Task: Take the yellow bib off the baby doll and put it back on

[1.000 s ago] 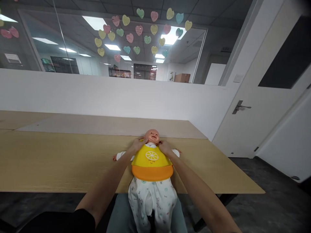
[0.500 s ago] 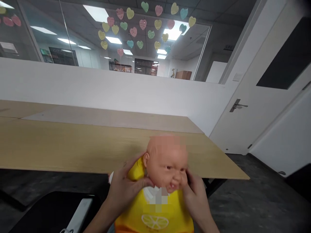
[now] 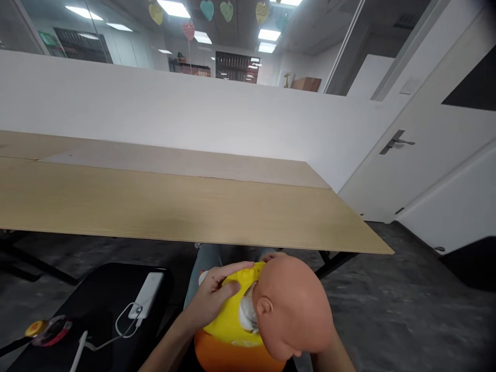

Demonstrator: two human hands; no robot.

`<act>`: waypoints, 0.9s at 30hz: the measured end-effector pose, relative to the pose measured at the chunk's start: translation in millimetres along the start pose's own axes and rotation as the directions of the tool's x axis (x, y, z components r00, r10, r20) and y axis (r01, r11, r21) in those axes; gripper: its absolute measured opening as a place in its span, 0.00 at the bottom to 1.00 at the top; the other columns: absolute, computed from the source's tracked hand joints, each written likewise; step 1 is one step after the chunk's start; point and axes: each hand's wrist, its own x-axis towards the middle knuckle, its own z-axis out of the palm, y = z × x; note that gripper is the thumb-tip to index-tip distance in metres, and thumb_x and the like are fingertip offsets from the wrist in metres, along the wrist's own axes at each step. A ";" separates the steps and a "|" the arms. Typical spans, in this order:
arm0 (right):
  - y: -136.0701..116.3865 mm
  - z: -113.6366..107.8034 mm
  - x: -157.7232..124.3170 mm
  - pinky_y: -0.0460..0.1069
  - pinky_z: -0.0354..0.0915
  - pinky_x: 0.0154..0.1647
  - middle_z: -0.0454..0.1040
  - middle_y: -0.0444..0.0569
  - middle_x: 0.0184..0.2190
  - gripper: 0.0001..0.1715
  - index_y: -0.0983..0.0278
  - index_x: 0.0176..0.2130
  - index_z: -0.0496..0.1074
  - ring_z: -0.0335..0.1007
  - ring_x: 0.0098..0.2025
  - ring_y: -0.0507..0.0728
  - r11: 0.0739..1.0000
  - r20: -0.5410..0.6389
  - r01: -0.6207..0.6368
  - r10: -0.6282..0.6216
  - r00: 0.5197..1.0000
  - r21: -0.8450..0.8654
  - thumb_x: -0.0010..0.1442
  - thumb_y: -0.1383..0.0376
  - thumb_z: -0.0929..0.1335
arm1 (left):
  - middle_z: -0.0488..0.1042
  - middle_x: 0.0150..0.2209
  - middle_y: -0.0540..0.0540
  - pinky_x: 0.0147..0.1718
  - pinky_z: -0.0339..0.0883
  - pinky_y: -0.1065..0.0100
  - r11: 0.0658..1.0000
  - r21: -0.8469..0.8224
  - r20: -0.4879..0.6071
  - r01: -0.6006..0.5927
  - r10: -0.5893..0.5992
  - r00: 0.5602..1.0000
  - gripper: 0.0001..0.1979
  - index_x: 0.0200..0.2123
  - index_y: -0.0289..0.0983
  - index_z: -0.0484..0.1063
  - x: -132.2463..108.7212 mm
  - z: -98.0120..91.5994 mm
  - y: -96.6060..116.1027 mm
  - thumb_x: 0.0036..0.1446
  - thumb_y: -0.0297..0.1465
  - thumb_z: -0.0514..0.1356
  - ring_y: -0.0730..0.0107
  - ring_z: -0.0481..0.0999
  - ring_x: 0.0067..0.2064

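Observation:
A bald baby doll [image 3: 292, 305] lies tilted on my lap, its head turned away to the lower right. It wears a yellow and orange bib [image 3: 228, 323] over a white collar [image 3: 248, 310]. With my left hand [image 3: 211, 297], I grip the bib's neck strap, thumb on the near side and fingers along its edge. My right hand [image 3: 274, 255] reaches behind the doll's head; only some curled fingers show, at the strap's far end. The head hides the rest of that hand.
A wooden table [image 3: 174, 206] spans the view ahead. At the left, a black seat [image 3: 104, 289] bears a white power bank [image 3: 146, 294] with a cable [image 3: 116, 336] and a round yellow-and-red item [image 3: 48, 330]. A white door [image 3: 418, 170] stands at the right.
The doll's head has turned from facing me to facing down and right. Both hands have shifted from its chin to the bib's neck strap, and the view has tipped downward.

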 end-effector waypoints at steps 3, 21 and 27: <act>-4.4 -1.3 15.8 0.49 0.67 0.36 0.72 0.48 0.35 0.14 0.63 0.33 0.72 0.71 0.38 0.55 0.947 0.157 -0.051 0.000 0.988 0.317 0.63 0.56 0.65 | 0.78 0.50 0.45 0.54 0.65 0.63 0.996 0.071 -0.016 0.053 -0.052 0.999 0.20 0.50 0.38 0.77 2.2 5.5 -4.8 0.56 0.27 0.55 0.60 0.76 0.51; 8.5 36.9 -5.1 0.45 0.54 0.32 0.63 0.42 0.32 0.26 0.64 0.31 0.62 0.56 0.34 0.51 0.713 0.440 -0.347 0.060 0.896 0.610 0.41 0.61 0.78 | 0.74 0.26 0.51 0.28 0.61 0.72 0.986 -0.027 -0.083 0.162 -0.164 0.983 0.10 0.37 0.36 0.74 4.3 19.6 -34.1 0.56 0.36 0.59 0.72 0.71 0.28; 4.1 37.3 -10.6 0.45 0.54 0.29 0.60 0.40 0.26 0.17 0.64 0.31 0.61 0.57 0.29 0.49 0.751 0.457 -0.388 0.130 0.880 0.534 0.52 0.62 0.73 | 0.72 0.24 0.53 0.26 0.56 0.73 0.981 -0.067 -0.077 0.180 -0.185 0.980 0.10 0.37 0.37 0.68 5.9 20.7 -37.9 0.55 0.36 0.60 0.74 0.67 0.26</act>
